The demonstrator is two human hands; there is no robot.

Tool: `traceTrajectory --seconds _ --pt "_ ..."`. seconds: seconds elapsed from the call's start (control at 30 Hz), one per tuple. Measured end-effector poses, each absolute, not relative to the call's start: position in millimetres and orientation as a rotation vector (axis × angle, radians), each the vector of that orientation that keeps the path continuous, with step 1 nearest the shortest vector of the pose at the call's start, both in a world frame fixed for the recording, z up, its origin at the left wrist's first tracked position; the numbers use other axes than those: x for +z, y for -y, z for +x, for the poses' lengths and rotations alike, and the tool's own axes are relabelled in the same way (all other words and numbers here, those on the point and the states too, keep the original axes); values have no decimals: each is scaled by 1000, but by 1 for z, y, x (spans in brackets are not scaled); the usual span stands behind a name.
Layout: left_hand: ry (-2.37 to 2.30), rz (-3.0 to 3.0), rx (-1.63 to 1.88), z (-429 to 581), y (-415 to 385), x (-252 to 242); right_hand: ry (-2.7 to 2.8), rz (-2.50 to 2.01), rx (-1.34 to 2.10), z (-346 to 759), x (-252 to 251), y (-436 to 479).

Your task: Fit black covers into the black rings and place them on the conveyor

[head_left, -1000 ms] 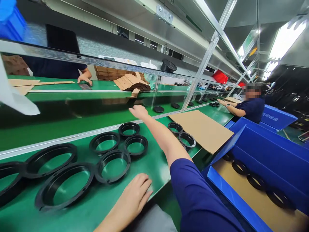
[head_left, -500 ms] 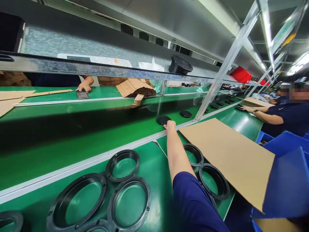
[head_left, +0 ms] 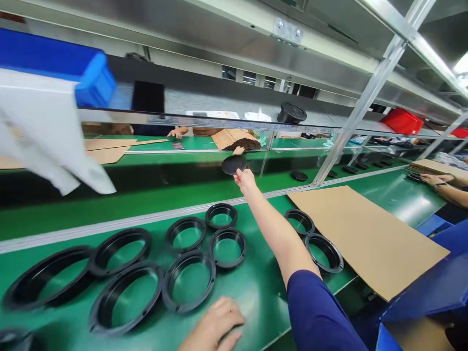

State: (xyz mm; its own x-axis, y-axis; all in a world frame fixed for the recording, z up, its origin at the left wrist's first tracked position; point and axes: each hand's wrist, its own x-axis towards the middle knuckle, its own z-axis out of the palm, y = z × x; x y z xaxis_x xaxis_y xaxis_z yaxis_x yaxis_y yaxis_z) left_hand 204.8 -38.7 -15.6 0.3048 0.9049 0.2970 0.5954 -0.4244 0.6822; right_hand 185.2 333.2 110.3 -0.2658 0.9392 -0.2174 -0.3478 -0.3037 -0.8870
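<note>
My right hand (head_left: 244, 179) reaches out over the conveyor, its fingers closed on the edge of a thin black round disc (head_left: 232, 165). The disc is tilted and held above the green belt. At the lower edge, my left hand (head_left: 219, 319) is over the green worktable with its fingers partly apart and nothing visible in them. Beside it lies a black ring (head_left: 189, 306), one of several on the left part of the table. Another black ring (head_left: 325, 267) lies to the right of my forearm, touching a second one behind it.
A cardboard sheet (head_left: 373, 239) lies on the right of the worktable, near blue bins (head_left: 431, 287). More black discs (head_left: 299, 176) are on the conveyor (head_left: 183, 187). A metal post (head_left: 360, 107) rises beyond it. White sheeting (head_left: 44, 117) hangs at left. Other people's hands (head_left: 433, 179) are at far right and across.
My right hand has picked the black disc up off the conveyor and moved it left. My left hand has come into view at the bottom. The camera has turned left.
</note>
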Motion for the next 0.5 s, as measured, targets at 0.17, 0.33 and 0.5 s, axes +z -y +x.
traceTrajectory --seconds 0.17,0.33,0.5 --pt "-1471 2071 1128 211 56 13 1076 -628 1900 198 133 -207" --pt "-1755 1518 1783 200 72 56 1146 -148 1988 235 110 -111" --pt "-1293 847 2265 178 66 113 1168 -72 2110 258 77 -62"
